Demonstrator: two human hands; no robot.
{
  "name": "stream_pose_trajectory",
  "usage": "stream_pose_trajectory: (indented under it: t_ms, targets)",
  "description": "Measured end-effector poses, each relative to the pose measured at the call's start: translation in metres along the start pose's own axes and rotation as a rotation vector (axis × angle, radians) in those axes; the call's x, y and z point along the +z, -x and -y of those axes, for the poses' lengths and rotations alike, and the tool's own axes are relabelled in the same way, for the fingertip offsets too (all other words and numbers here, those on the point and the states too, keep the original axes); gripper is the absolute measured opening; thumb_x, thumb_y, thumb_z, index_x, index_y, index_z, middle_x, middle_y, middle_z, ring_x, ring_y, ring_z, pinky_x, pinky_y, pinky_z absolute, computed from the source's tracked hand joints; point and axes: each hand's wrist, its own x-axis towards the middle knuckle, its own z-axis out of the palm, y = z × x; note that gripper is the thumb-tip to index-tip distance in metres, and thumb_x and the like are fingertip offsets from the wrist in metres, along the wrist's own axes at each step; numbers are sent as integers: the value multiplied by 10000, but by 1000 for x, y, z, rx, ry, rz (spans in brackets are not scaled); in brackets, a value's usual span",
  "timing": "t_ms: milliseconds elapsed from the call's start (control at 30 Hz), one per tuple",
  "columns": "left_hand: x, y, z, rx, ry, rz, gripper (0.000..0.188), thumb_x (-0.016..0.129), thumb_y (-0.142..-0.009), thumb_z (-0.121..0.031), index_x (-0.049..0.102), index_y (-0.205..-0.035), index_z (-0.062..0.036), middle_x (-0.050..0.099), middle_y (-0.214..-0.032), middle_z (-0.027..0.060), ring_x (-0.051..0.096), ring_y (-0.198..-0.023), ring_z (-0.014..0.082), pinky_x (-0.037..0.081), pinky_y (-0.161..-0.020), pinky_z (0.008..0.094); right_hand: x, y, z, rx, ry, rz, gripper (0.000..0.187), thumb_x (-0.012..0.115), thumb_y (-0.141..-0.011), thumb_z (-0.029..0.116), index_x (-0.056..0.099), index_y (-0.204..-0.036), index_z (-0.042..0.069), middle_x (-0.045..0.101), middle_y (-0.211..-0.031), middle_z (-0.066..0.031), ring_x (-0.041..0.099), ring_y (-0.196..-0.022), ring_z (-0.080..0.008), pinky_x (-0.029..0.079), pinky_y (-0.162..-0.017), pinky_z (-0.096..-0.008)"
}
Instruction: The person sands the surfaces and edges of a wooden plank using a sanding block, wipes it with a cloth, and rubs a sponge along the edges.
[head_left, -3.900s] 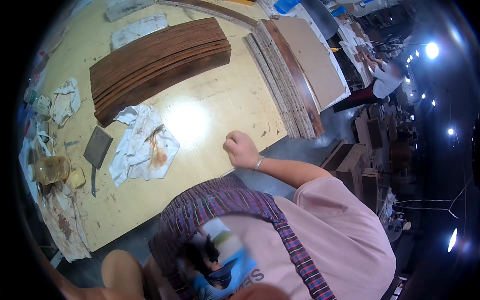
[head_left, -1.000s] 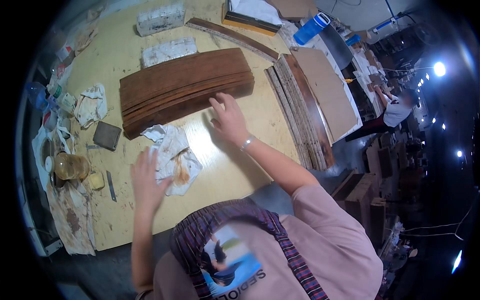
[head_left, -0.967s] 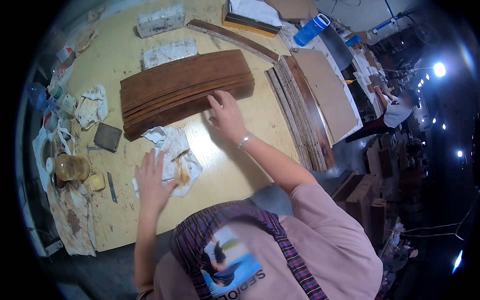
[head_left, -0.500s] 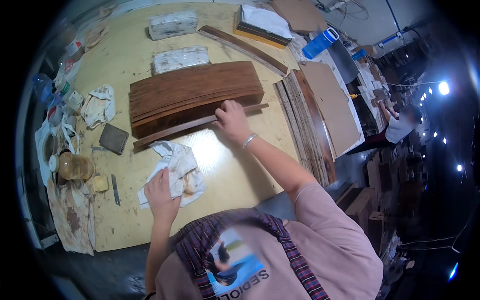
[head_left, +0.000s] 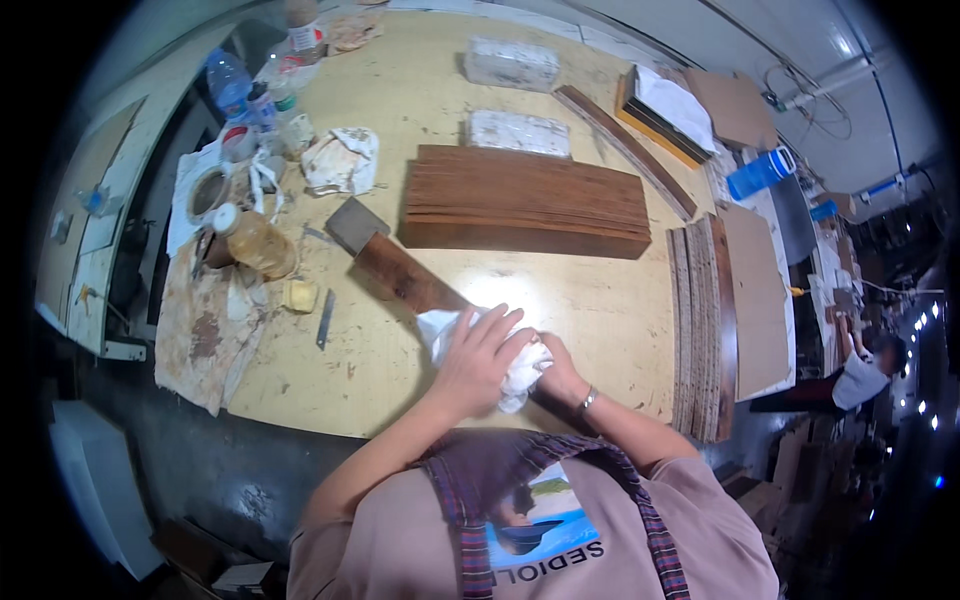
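A brown wooden board (head_left: pixel 405 272) lies slantwise near the front of the table, its far end meeting a dark grey block (head_left: pixel 356 226). My left hand (head_left: pixel 474 362) presses a crumpled white cloth (head_left: pixel 526 372) onto the board, the fingers laid over it. Beside the cloth, my right hand (head_left: pixel 563 374) is closed around the near part of the same board; its fingertips are partly hidden by the cloth. Behind both hands sits a stack of brown wooden boards (head_left: pixel 525 200).
A jar of amber liquid (head_left: pixel 262 248), a yellow lump (head_left: pixel 299 295) and a thin metal blade (head_left: pixel 326 318) lie at left, near a stained cloth (head_left: pixel 340 160). Upright boards (head_left: pixel 702 330) line the right side. A blue bottle (head_left: pixel 760 174) stands at back right, and a person (head_left: pixel 865 380) works beyond.
My right hand has brought one board from the stack's front toward me and turned it flat. My left hand has lifted the white cloth from the table onto that board. The view has shifted left.
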Motion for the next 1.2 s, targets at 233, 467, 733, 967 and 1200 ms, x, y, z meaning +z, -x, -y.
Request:
stream_pose_trajectory:
  t_ms: [233,467,733,967,1200]
  targets:
    - [-26,2,80,-264,-269,-104,593,483,-735,78,557,-1297,-97,451,-1458,111,373,-1399,265,204,-1161,570,-6,44,41,243,269,-34,385,602,-875,381,683,-814,10,643,-762,-227,621,-706,-394,487,-672,-438]
    - [-63,22,151,-682,446,-630,565,439,-827,110,530,-1349,-84,574,-1319,163,588,-1158,262,454,-1006,328,-16,68,23,209,62,-158,329,638,-908,230,623,-739,-52,521,-579,-54,457,-591,-94,408,-560,-317]
    - [-17,-12,15,112,-127,-24,448,591,-843,-225,576,-1286,-159,563,-1349,41,508,-1277,231,239,-1116,624,-10,55,38,158,42,-226,366,625,-893,314,637,-801,-40,590,-658,-222,576,-594,-316,448,-609,-420]
    - [-50,-49,97,-104,-240,-338,454,606,-872,-201,559,-1319,-139,560,-1371,71,458,-1330,306,235,-1125,533,-15,54,50,173,90,-205,374,626,-895,303,639,-759,-45,563,-626,-223,567,-580,-306,438,-606,-416]
    - [9,-17,-2,147,210,-78,456,568,-790,-95,630,-1242,-82,563,-1365,109,499,-1304,317,271,-1107,588,-24,-15,59,145,-822,-327,174,635,-901,95,610,-744,23,578,-710,-8,512,-666,-82,428,-596,-260]
